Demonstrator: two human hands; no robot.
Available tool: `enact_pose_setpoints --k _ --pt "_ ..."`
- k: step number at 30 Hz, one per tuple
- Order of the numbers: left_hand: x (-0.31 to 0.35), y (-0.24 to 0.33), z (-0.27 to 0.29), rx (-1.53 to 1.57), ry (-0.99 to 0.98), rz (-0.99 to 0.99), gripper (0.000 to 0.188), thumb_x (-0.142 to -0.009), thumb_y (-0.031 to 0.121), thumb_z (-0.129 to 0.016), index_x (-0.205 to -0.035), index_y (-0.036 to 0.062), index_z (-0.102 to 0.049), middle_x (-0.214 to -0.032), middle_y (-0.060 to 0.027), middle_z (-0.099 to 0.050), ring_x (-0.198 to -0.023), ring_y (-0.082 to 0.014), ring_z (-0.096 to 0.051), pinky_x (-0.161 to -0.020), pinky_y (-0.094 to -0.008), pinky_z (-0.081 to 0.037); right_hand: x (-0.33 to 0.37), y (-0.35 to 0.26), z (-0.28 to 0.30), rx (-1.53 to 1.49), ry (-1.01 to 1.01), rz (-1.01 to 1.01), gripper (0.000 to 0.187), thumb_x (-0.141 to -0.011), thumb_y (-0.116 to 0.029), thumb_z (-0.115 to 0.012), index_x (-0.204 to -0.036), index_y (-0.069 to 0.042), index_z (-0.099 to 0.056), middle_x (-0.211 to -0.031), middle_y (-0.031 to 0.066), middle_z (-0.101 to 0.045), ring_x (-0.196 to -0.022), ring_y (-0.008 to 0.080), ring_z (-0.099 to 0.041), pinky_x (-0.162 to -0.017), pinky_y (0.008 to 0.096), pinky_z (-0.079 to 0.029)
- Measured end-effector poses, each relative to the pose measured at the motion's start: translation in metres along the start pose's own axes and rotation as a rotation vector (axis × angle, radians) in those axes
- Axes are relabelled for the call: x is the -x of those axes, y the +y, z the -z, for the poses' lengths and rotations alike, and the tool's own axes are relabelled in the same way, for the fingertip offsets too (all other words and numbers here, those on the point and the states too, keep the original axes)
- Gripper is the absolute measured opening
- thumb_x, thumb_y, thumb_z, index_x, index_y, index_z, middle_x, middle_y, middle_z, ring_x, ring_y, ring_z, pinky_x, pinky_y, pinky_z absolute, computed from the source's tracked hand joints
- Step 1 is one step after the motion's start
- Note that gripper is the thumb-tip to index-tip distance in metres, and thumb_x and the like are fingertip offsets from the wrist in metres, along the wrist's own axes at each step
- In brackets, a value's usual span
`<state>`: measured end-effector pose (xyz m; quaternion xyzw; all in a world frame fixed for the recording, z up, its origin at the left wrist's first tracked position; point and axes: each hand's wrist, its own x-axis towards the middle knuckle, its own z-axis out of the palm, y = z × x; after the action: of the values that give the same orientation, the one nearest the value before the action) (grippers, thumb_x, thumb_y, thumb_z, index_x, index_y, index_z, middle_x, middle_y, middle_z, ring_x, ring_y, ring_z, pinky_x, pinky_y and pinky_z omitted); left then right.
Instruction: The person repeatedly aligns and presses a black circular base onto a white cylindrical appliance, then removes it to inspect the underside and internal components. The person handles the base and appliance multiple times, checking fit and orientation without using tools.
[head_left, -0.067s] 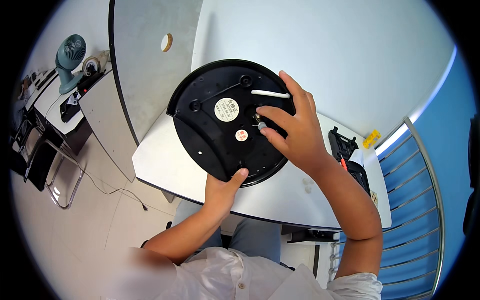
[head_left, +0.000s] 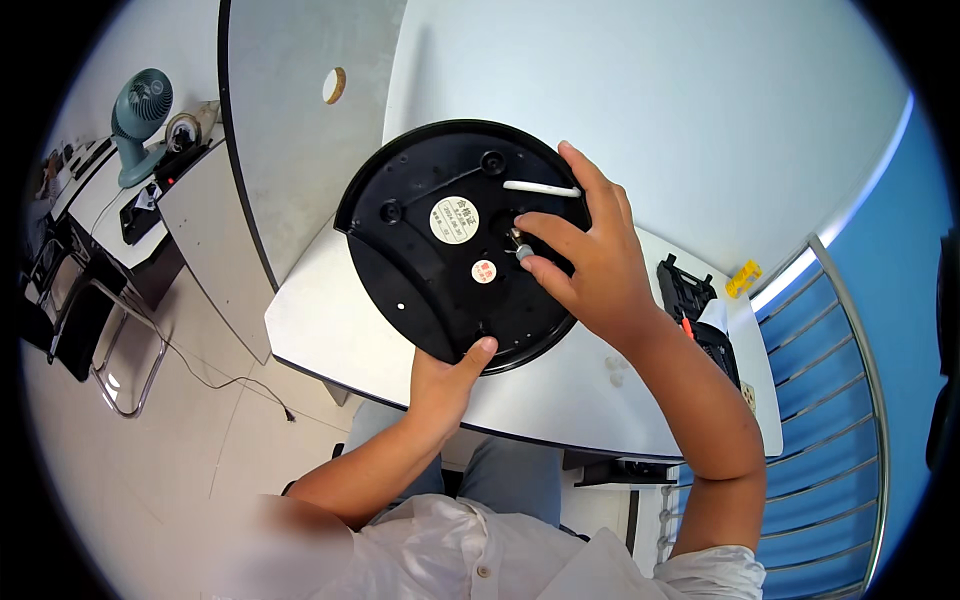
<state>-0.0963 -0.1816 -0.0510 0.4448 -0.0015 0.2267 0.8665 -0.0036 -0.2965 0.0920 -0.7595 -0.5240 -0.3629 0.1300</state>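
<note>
A round black plastic base (head_left: 430, 180) is held up over the white table, its underside facing me. Two round stickers, a cream one (head_left: 455, 219) and a smaller one (head_left: 484, 272), are stuck on it. My left hand (head_left: 443, 385) grips its lower rim, thumb on the near face and the other fingers behind. At the right of the base, a small silvery metal fitting (head_left: 523, 247) sits between the thumb and index finger of my right hand (head_left: 595, 255). Above those fingers a white rod-like piece (head_left: 540, 187) lies across the base toward its right edge.
On the table (head_left: 330, 300), an open black tool case (head_left: 690, 290) and a yellow part (head_left: 743, 278) stand at the right. A metal railing (head_left: 850, 330) runs beyond. Grey partition (head_left: 290, 120) at left; a fan (head_left: 140, 115), a chair (head_left: 105, 340) and a floor cable (head_left: 230, 382) lie past it.
</note>
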Motion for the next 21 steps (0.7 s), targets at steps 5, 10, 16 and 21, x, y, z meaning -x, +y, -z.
enact_pose_setpoints --k 5,10,16,21 --pt "-0.001 -0.007 0.003 -0.041 0.034 0.036 0.057 -0.084 0.01 -0.069 -0.131 -0.0037 -0.041 -0.125 -0.0124 -0.053 -0.111 -0.0183 -0.052 -0.097 -0.0301 -0.041 0.003 0.004 -0.004 0.053 -0.059 -0.012 0.041 -0.063 -0.015 -0.08 -0.101 -0.01 -0.065 -0.144 0.0193 -0.034 -0.11 0.0358 -0.052 -0.088 0.0395 -0.047" --pt "-0.003 -0.014 0.002 0.023 0.076 0.063 0.054 -0.084 0.009 -0.068 -0.13 -0.0041 -0.043 -0.124 -0.0127 -0.054 -0.11 -0.0187 -0.053 -0.096 -0.0306 -0.041 0.012 0.008 -0.01 0.042 0.015 0.009 0.051 -0.06 -0.01 -0.082 -0.106 -0.009 -0.06 -0.143 0.0205 -0.035 -0.095 0.0314 -0.056 -0.078 0.0382 -0.052" --pt "-0.012 -0.02 0.013 -0.093 0.04 0.036 0.053 -0.084 0.011 -0.069 -0.129 -0.0035 -0.045 -0.121 -0.012 -0.057 -0.108 -0.0185 -0.054 -0.094 -0.03 -0.042 0.02 0.008 -0.018 -0.216 0.116 -0.297 0.074 -0.067 -0.011 -0.078 -0.132 -0.004 -0.044 -0.131 0.0173 -0.048 -0.103 0.0307 -0.051 -0.088 0.0384 -0.045" --pt "-0.026 0.002 0.024 -0.29 -0.022 0.039 0.046 -0.081 0.011 -0.072 -0.12 -0.003 -0.054 -0.11 -0.0101 -0.063 -0.101 -0.0172 -0.058 -0.09 -0.0307 -0.045 0.012 0.024 -0.017 -0.482 0.152 -0.641 0.059 -0.078 -0.014 -0.068 -0.131 -0.003 -0.047 -0.109 0.0114 -0.054 -0.107 0.0254 -0.05 -0.093 0.037 -0.041"
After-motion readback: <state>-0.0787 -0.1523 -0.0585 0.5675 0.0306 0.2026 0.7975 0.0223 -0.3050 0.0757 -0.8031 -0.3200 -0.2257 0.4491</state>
